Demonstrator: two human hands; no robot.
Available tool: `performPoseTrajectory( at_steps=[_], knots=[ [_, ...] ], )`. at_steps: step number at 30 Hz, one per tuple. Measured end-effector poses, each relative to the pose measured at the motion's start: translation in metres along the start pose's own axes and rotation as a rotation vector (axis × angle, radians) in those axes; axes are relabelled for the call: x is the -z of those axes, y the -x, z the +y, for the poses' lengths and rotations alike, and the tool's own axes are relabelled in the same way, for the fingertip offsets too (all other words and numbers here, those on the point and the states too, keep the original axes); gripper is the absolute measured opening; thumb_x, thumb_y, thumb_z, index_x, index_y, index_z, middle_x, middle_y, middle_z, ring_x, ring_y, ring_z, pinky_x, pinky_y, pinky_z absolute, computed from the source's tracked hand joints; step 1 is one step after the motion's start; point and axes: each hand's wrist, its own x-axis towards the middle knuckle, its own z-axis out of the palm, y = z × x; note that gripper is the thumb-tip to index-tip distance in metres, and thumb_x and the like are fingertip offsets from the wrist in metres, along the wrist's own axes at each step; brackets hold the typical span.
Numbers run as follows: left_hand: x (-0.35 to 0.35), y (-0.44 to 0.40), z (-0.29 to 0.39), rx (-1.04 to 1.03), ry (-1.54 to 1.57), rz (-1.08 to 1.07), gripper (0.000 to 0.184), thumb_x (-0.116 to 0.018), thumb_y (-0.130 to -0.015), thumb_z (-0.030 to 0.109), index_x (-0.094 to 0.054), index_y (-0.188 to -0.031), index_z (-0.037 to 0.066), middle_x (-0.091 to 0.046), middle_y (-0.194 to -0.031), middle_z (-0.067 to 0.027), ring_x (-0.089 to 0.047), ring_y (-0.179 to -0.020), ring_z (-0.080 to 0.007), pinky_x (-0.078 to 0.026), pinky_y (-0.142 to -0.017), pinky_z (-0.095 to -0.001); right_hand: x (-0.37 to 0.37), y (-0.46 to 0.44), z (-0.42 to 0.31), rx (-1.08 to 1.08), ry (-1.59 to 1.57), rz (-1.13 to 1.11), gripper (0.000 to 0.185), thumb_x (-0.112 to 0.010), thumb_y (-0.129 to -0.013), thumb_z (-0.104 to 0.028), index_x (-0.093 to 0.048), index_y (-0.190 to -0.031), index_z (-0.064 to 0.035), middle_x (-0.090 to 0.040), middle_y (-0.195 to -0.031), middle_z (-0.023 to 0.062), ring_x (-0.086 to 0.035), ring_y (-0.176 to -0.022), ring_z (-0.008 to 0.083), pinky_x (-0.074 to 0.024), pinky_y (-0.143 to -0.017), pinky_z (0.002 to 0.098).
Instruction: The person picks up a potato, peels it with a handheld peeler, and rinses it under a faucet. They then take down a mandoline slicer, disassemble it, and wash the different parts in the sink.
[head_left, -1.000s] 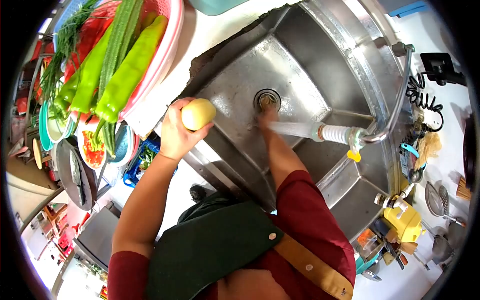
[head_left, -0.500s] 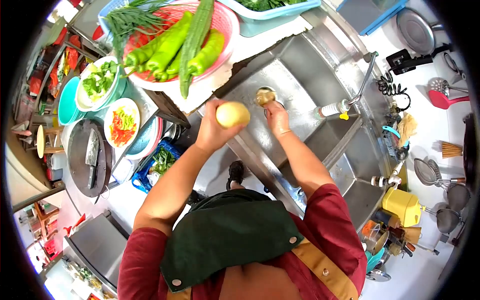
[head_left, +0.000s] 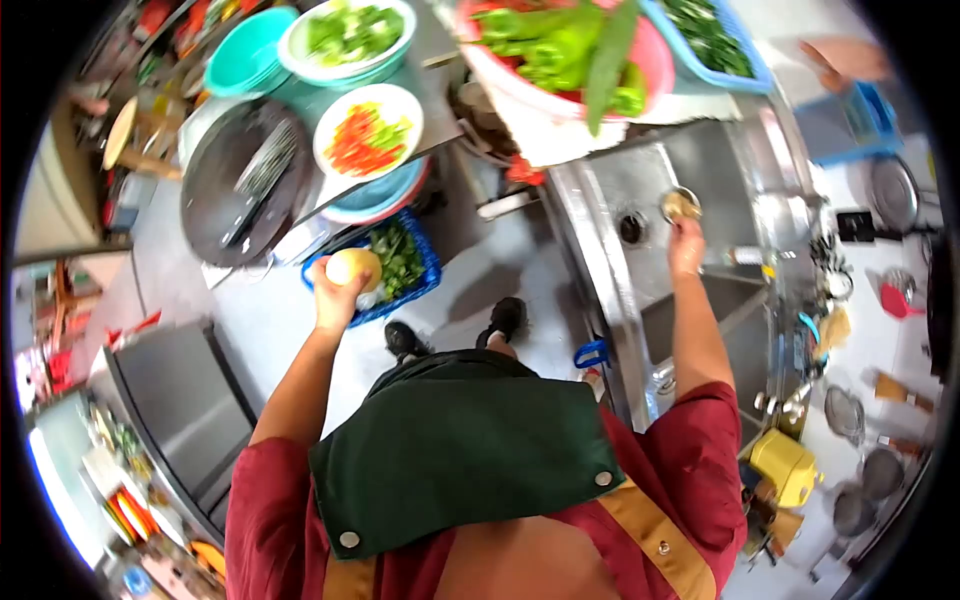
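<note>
My left hand (head_left: pixel 336 298) is wrapped around a smooth, pale yellow round thing (head_left: pixel 356 267) that looks like a peeled potato. It is held above a blue basket (head_left: pixel 437 262) of leafy greens, near the chopping board (head_left: pixel 205 215). Over the steel sink (head_left: pixel 640 180), my right hand (head_left: pixel 687 250) grips a small round metal sink strainer (head_left: pixel 697 200) with light brown scraps in it. The dark drain hole (head_left: pixel 632 228) shows to the left of that hand. A cleaver (head_left: pixel 265 172) lies on the board.
A plate (head_left: pixel 325 148) of cut red and green peppers and a bowl (head_left: pixel 290 45) of chopped greens stand beside the board. A pink basket (head_left: pixel 655 80) holds long green peppers. The tap (head_left: pixel 745 256) juts over the sink. Utensils hang on the right wall.
My left hand has moved left with the yellow round thing, from beside the sink to above the blue basket. The view has turned left. My right hand still grips the strainer; the drain hole now shows.
</note>
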Motion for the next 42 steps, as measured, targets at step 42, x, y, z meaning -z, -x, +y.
performPoseTrajectory(
  at_steps=[42],
  knots=[
    [-0.006, -0.103, -0.245, 0.614, 0.939, -0.396, 0.042, -0.065, -0.071, 0.015, -0.047, -0.106, 0.001, -0.054, -0.099, -0.0136, -0.056, -0.089, -0.0267, -0.047, -0.078, -0.0383, -0.231, 0.174, -0.338, -0.282, -0.726, -0.390, 0.009, -0.051, -0.080, -0.010, -0.049, -0.079, -0.0017, -0.050, -0.074, 0.0160, -0.050, -0.071, 0.0315, -0.0408, -0.063, 0.0350]
  ],
)
